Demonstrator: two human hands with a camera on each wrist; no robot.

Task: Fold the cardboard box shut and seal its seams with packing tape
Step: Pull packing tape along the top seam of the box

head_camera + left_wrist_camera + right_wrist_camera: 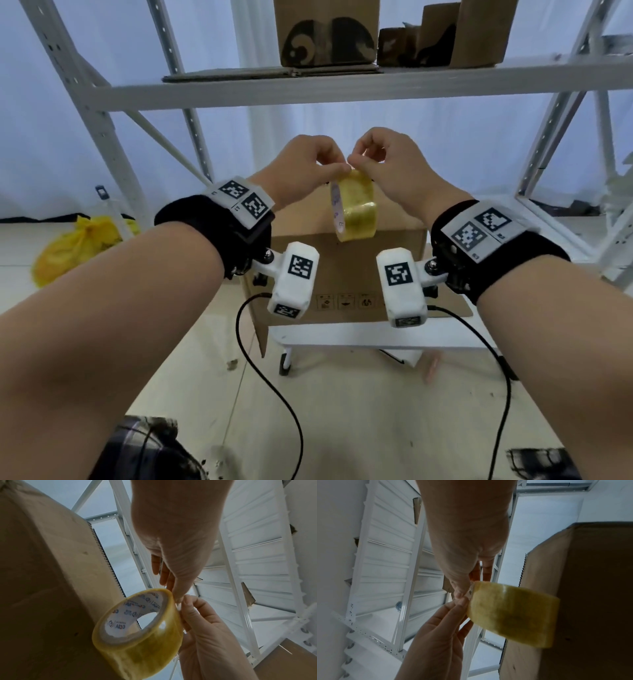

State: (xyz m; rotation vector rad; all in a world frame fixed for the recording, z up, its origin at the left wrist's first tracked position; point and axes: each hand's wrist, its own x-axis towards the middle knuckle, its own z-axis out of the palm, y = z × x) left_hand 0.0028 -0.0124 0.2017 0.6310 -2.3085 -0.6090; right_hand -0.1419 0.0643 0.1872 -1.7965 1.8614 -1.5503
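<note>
White metal rack [308, 87] fills the background; its shelf carries several cardboard boxes [322, 32] with dark prints and some flattened card. Below it, the task box [346, 274] stands on a low white platform [359, 337] on the tiled floor, brown, with small handling symbols printed low on the near face; a loose flap hangs down past its left corner. Whether its top is folded shut cannot be told from these views. Yellow bag [73, 246] on the floor at far left, well apart from the box. Both forearms reach forward, each with a black wrist strap carrying coded markers and a white camera pod with a black cable. Left hand [301, 164] and right hand [387, 161] meet in the air above and in front of the box, fingers curled, thumbs and forefingers pinching close together at the top rim of the tape roll [354, 209]. The roll, yellowish clear tape on a white printed core, hangs below the fingertips, touching nothing else. In the right wrist view a small clear tab of tape end [469, 593] shows between the pinching tips. Left wrist view shows the core's opening facing the camera [137, 623], box wall just behind it.
</note>
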